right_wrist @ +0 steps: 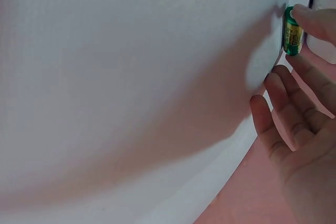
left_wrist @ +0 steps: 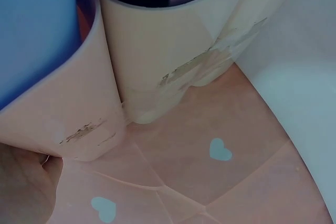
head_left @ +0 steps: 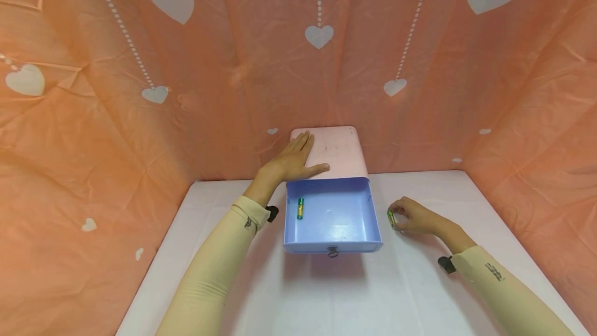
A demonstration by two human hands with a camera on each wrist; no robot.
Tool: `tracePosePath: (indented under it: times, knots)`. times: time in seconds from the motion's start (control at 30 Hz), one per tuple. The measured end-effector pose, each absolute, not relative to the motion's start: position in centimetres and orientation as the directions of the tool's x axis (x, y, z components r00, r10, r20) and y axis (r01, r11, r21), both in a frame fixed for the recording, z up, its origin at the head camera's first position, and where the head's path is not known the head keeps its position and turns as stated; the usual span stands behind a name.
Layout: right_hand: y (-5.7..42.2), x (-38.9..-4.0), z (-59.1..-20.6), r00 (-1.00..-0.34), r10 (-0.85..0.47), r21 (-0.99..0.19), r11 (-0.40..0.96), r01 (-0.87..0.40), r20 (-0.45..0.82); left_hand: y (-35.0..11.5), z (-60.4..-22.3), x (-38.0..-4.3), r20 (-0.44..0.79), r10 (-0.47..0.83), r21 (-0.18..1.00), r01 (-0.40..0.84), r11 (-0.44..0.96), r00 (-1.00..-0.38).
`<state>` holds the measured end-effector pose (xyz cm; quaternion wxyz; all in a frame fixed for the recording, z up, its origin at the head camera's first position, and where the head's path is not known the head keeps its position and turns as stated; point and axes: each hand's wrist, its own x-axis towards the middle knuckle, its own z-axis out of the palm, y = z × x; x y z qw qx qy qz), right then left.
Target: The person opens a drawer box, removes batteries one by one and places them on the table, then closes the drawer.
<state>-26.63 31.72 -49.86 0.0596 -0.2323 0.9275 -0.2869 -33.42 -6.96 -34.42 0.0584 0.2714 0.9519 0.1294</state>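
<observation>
The left hand (head_left: 290,165) lies flat on the lid-like top of a pink box (head_left: 337,150), which stands at the middle of the far edge of a white-covered table (head_left: 396,294). Its fingers are straight and point toward that edge, with the thumb spread wide. A blue drawer (head_left: 340,217) juts from the box toward the table's near edge; a metal ring pull (head_left: 332,253) hangs at the middle of its front. Inside, near the drawer's left wall, lies a green-and-yellow battery (head_left: 300,208), its length running from back to front.

Between the drawer and the table's right edge, the right hand (head_left: 418,218) pinches a second battery (right_wrist: 293,32) by its ends between thumb and index finger, the other fingers loosely bent. Whether that battery touches the table cannot be told. Orange fabric (head_left: 252,92) printed with white hearts rises behind the far edge.
</observation>
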Motion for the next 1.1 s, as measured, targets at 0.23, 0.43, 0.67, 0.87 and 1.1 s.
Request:
tracePosePath:
  times: [0.23, 0.43, 0.67, 0.87, 1.1]
  knots:
    - [31.5, -26.5, -49.7, -0.896, -0.444, -0.57, 0.74, -0.358, -0.014, -7.0, -34.4, -33.4, -0.048, 0.531, 0.285, 0.498, 0.819, -0.846]
    - [31.6, -26.3, -49.6, -0.901, -0.434, -0.576, 0.742, -0.344, -0.021, -7.0, -34.3, -33.3, -0.039, 0.535, 0.285, 0.504, 0.815, -0.844]
    - [31.9, -26.0, -48.8, -0.893, -0.448, -0.548, 0.735, -0.399, 0.05, -7.0, -34.4, -33.3, -0.036, 0.538, 0.285, 0.507, 0.813, -0.842]
    - [32.0, -25.5, -47.3, -0.891, -0.441, -0.556, 0.718, -0.42, 0.104, -7.0, -34.4, -33.4, -0.037, 0.533, 0.281, 0.503, 0.818, -0.846]
    - [31.7, -24.9, -45.8, -0.877, -0.444, -0.532, 0.705, -0.468, 0.183, -6.9, -34.4, -33.3, -0.034, 0.53, 0.276, 0.502, 0.82, -0.847]
